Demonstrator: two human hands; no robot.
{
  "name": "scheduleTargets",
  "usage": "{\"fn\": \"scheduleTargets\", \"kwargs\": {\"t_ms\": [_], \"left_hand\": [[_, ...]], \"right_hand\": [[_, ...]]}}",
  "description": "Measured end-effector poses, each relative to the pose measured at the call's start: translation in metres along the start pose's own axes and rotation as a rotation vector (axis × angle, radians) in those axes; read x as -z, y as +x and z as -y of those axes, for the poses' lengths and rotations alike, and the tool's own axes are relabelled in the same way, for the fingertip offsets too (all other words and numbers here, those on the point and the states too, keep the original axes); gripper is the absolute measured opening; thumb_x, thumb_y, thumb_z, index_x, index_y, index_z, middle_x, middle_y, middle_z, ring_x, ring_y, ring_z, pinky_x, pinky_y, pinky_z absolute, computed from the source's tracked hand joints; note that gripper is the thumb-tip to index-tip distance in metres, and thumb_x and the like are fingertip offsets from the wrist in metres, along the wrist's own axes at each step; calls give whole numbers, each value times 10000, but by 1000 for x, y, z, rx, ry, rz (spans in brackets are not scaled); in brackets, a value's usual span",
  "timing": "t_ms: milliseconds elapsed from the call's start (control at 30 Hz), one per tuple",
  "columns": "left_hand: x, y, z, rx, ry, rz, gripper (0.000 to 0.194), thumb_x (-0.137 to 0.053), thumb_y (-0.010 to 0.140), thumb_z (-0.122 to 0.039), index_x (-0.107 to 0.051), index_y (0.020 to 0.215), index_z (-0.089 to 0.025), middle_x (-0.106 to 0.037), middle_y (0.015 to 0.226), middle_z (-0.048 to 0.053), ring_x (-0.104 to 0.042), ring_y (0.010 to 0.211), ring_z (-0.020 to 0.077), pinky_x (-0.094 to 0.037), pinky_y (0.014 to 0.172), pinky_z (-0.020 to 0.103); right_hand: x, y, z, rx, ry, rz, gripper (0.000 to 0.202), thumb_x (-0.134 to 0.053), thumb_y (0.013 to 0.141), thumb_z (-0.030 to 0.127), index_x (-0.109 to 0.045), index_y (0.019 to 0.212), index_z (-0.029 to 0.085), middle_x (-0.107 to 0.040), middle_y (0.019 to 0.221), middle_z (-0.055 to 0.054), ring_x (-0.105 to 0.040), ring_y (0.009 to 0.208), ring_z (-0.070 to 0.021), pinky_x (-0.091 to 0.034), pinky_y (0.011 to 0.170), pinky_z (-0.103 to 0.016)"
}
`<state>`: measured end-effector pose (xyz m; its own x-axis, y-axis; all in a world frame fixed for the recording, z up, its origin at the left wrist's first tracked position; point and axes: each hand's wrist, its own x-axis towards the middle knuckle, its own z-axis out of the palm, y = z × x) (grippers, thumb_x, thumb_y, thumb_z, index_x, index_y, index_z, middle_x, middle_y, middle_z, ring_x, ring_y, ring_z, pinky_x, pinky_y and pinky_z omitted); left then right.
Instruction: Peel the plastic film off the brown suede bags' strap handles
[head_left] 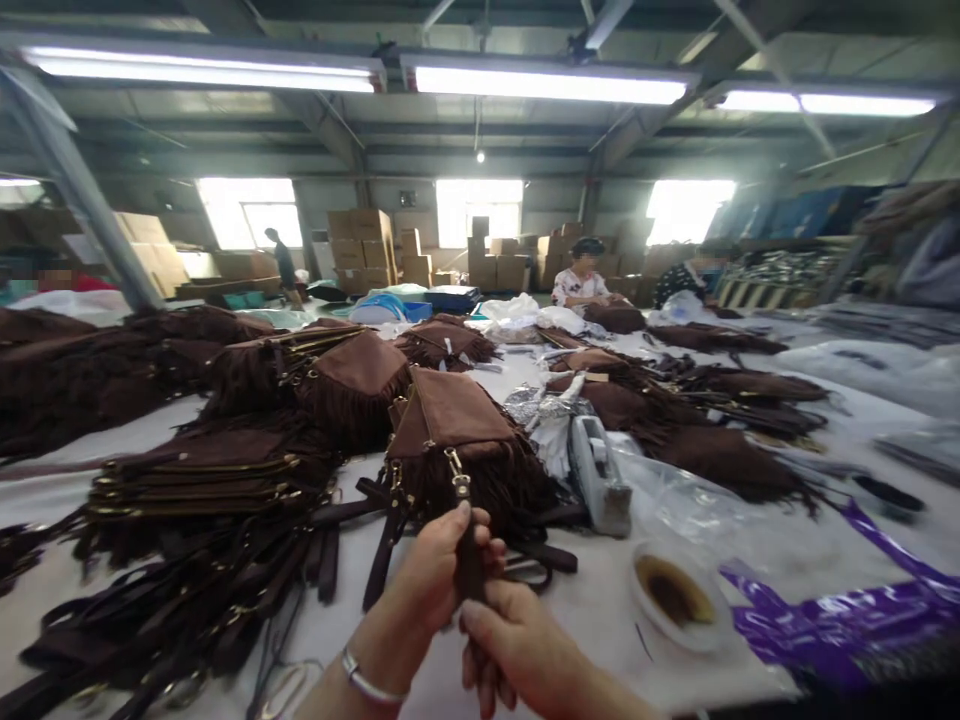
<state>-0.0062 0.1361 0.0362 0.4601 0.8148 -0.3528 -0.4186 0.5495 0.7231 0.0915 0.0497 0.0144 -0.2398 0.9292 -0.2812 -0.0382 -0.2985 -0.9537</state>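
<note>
A dark brown strap [470,562] runs between my two hands, its upper end joined to a gold-coloured clasp [457,470]. My left hand [436,560] is closed round the strap just below the clasp, thumb on top. Lower down, my right hand [510,635] pinches the same strap between thumb and fingers. Directly beyond lies a brown fringed bag [461,410], on which the clasp rests. More dark straps [551,555] trail over the table beside my hands. The strap's lower end is hidden by my right fingers.
Stacked brown bags [202,470] and a heap of straps [165,610] lie left. To the right stand a grey tape dispenser [600,480], a white bowl of brown liquid [675,595] and purple plastic [847,620]. Across the table sits a person [585,280].
</note>
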Motion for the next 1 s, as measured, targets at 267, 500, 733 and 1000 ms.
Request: {"fn": "scheduleTargets", "kwargs": {"t_ms": [267, 500, 733, 1000], "left_hand": [[21, 19, 16, 4, -45, -99, 194, -557, 907, -310, -539, 804, -147, -298, 575, -89, -278, 398, 32, -228, 353, 143], [18, 31, 23, -24, -32, -237, 157, -622, 850, -263, -547, 791, -139, -310, 571, -88, -291, 404, 34, -243, 354, 143], [23, 35, 24, -44, -41, -284, 128, -657, 791, -182, -535, 768, -150, -327, 586, -83, -315, 410, 40, -263, 350, 148], [14, 44, 29, -9, -18, -282, 128, -659, 781, -171, -534, 768, -147, -343, 572, -80, -307, 406, 40, -253, 343, 146]], "right_hand": [[109, -58, -7, 292, -814, -747, 401, -548, 884, 407, -471, 558, 185, -506, 517, 24, -454, 515, -104, -313, 513, -231], [214, -57, 27, 381, -1121, -947, 224, -479, 922, 287, -671, 884, 179, -668, 855, -67, -593, 820, -191, -430, 761, -285], [208, -91, 10, 105, -1328, -695, 198, -583, 861, 330, -727, 774, 225, -694, 943, -78, -594, 953, -248, -413, 885, -375], [187, -111, -46, 69, -1294, -773, 198, -677, 790, 365, -732, 941, 249, -500, 1433, -84, -371, 1332, -361, -248, 1072, -545]]}}
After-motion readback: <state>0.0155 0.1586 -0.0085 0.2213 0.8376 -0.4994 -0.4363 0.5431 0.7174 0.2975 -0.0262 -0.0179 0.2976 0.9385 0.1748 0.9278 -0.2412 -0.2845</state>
